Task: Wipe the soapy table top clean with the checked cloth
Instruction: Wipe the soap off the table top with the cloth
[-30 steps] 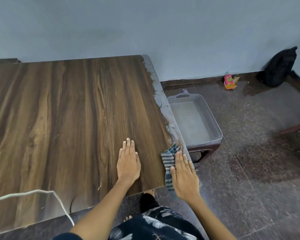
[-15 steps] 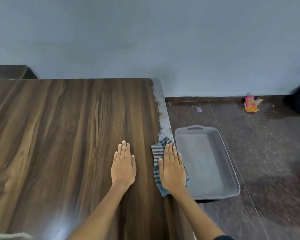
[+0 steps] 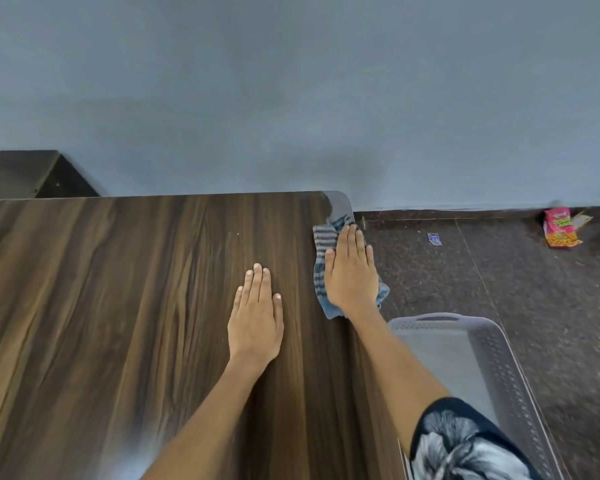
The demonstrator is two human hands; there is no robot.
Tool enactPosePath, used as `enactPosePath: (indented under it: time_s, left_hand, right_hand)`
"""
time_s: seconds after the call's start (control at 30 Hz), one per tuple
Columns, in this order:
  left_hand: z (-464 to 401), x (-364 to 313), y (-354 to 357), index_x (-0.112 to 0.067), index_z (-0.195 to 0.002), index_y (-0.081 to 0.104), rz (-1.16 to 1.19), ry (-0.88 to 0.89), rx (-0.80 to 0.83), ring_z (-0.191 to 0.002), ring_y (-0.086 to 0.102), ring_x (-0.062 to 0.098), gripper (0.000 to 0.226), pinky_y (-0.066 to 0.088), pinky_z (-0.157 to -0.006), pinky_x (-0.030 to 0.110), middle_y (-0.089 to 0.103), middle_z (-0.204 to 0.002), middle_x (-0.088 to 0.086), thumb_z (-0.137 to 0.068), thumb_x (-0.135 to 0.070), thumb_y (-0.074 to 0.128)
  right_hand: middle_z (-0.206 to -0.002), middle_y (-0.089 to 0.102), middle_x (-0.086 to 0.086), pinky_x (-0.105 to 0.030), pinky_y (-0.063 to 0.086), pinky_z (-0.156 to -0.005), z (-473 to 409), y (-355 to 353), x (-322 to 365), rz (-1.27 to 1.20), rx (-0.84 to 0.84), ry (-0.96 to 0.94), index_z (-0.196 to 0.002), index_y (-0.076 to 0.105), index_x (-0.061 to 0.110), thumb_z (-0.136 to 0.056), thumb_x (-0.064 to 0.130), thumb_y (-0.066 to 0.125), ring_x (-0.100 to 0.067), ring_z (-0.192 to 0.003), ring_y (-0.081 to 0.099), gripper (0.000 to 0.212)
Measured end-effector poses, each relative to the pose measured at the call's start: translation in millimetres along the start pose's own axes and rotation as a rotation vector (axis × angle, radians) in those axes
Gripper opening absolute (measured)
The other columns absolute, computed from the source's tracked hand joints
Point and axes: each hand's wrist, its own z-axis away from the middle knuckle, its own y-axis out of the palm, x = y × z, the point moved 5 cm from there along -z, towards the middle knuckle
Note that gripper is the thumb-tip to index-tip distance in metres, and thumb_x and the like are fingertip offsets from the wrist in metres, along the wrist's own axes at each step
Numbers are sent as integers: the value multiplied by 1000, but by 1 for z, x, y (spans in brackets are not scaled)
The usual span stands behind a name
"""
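Note:
The dark wood-grain table top (image 3: 118, 306) fills the left and middle of the view. A pale wet patch (image 3: 340, 206) shows at its far right corner. The blue and grey checked cloth (image 3: 323, 254) lies along the table's right edge. My right hand (image 3: 350, 271) presses flat on the cloth with straight fingers that reach toward the wet corner. My left hand (image 3: 257, 313) rests flat on the bare wood, a little to the left of the cloth.
A grey plastic basket (image 3: 478, 358) sits on the floor just right of the table edge. By the wall lie a pink snack packet (image 3: 560, 228) and a small wrapper (image 3: 434, 239). A dark cabinet (image 3: 21, 173) stands at the far left.
My right hand has slid the cloth along the right edge toward the far corner. The wet strip along that edge has shrunk to the corner. My left hand moved forward too.

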Motion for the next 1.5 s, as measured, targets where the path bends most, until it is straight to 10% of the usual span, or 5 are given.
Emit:
enactPosePath:
  time_s: [0.37, 0.63, 0.93, 1.3, 1.5]
  left_hand:
    - [-11, 3, 10, -14, -145, 20, 3, 21, -100, -139, 7, 8, 58, 8, -114, 28, 19, -153, -1, -93, -35, 2]
    - [-9, 3, 6, -12, -145, 22, 13, 27, -104, -138, 7, 7, 55, 8, -114, 27, 22, -153, 1, -95, -32, 8]
    - [-6, 1, 4, -13, -146, 18, 64, 35, -100, -142, 10, 10, 48, 4, -115, 25, 17, -155, 1, -99, -22, 24]
    - [11, 5, -9, -1, -143, 22, 236, -62, -311, -137, 29, 27, 58, 27, -112, 41, 32, -147, 19, -98, -37, 21]
    - [23, 5, -3, -6, -145, 20, 187, -16, -207, -139, 25, 21, 62, 15, -114, 32, 30, -150, 10, -96, -43, 13]
  right_hand:
    - [-154, 19, -14, -37, 8, -116, -119, 8, 30, 39, -38, -45, -147, 13, 1, -101, 29, 20, -27, -142, 16, 55]
    - [-155, 21, -9, -30, 8, -114, -21, 7, 39, 31, 61, -355, -148, 14, 7, -98, 39, 6, -19, -143, 18, 59]
    - [-156, 5, -18, -40, 7, -117, -79, 0, 21, 2, 30, 188, -147, 2, -1, -100, 34, 17, -29, -144, 6, 60]
    - [-157, 9, 1, -33, 3, -116, -2, 17, 121, 73, 322, -841, -149, 13, 20, -102, 26, 28, -15, -144, 5, 50]
    - [-154, 8, 11, -30, 0, -117, 38, -8, 25, -30, 247, -554, -147, 14, 28, -101, 24, 28, -3, -141, 0, 48]
